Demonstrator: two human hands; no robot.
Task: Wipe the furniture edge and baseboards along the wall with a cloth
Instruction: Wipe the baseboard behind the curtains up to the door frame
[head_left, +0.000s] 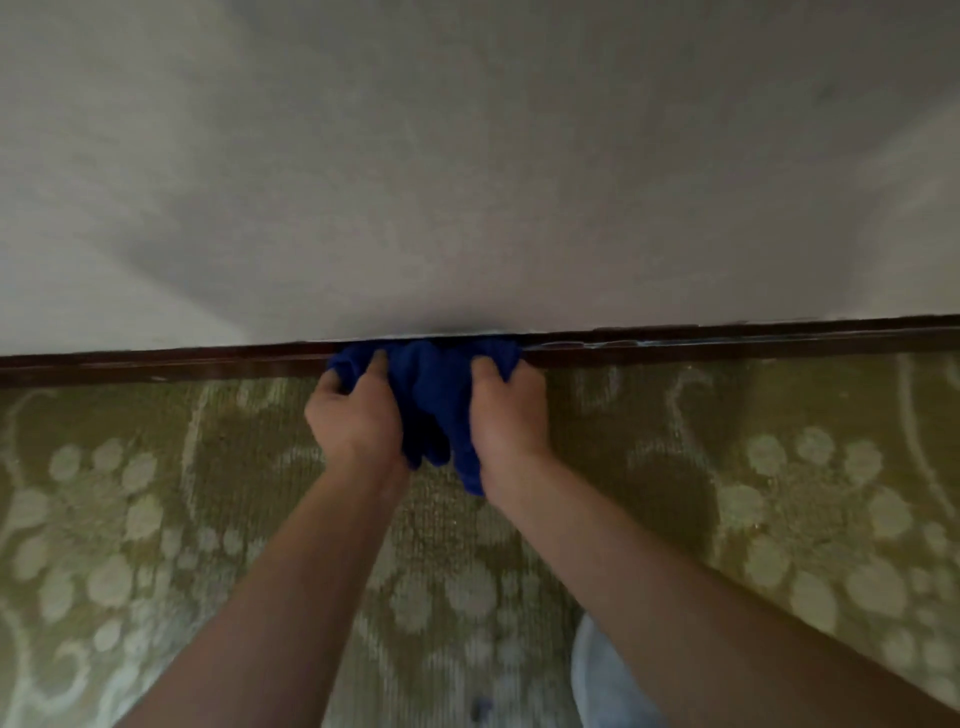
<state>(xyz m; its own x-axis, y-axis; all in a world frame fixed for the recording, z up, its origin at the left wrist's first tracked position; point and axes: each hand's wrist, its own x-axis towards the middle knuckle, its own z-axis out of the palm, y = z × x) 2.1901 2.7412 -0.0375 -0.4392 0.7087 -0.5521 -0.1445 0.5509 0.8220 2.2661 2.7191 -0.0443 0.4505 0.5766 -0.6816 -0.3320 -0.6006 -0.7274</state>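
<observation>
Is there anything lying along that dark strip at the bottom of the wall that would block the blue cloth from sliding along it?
Nothing visible does. The left hand and right hand press the blue cloth onto the baseboard, which runs bare both ways, with only patterned carpet below it.

A lived-in room of a home is showing here. An olive carpet (156, 519) with pale flower and scroll patterns is covering the near floor. A dark wooden baseboard (727, 345) is running left to right along the foot of a plain pale wall (467, 156) at the far side.
</observation>
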